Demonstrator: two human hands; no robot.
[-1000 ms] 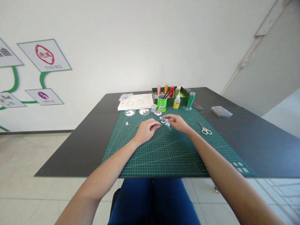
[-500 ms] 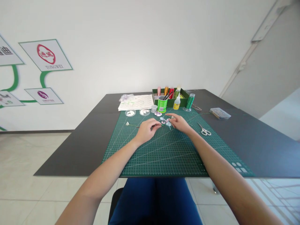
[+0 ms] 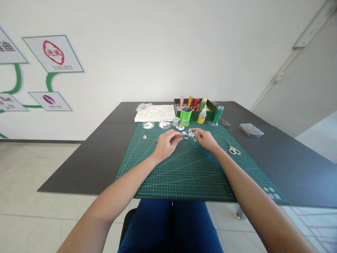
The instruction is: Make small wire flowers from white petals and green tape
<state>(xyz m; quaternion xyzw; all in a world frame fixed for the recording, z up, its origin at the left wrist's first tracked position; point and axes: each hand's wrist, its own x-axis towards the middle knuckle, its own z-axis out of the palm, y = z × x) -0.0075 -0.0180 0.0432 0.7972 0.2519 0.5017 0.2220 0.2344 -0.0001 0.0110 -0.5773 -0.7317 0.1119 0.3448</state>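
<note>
a flower (image 3: 190, 134) between two hands, seemingly being arranged

over the mat's (image 3: 171, 172) far half, the left hand (image 3: 166, 143) pinches its stem (image 3: 185, 136); the right hand (image 3: 206, 139) is at its right side, grip unclear. next seems to need a steady left pinch, light right touch.

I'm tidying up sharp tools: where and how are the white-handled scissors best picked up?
Probably by the handle loops, from the near right side, using the right hand once free. The scissors lie flat on the cutting mat, with the blades pointing away and leftward, so the loops sit nearer and the fingers avoid the points.
</note>
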